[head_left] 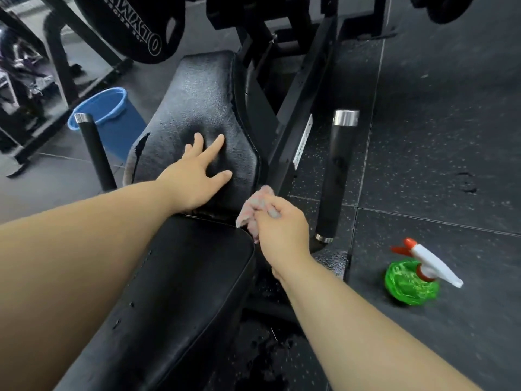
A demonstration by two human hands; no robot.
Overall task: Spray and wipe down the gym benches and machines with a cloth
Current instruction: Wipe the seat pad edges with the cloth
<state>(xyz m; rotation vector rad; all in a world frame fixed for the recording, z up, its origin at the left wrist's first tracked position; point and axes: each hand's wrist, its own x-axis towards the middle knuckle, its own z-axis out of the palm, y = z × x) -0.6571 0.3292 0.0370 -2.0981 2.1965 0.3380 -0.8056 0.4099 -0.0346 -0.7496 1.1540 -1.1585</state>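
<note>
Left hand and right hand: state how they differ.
The left hand presses the back pad with straight, spread fingers; the right hand is curled round a pink cloth. The left hand is over the pad; the right hand is off its right edge. Both are bare.

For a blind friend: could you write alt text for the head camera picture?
A person's left hand rests on a black bench pad while the right hand grips a pink cloth; a green spray bottle sits on the floor.

A gym: speckled rubber floor tiles (439, 136), a black padded machine seat (197, 108), a weight plate (132, 26) at the far left.
</note>
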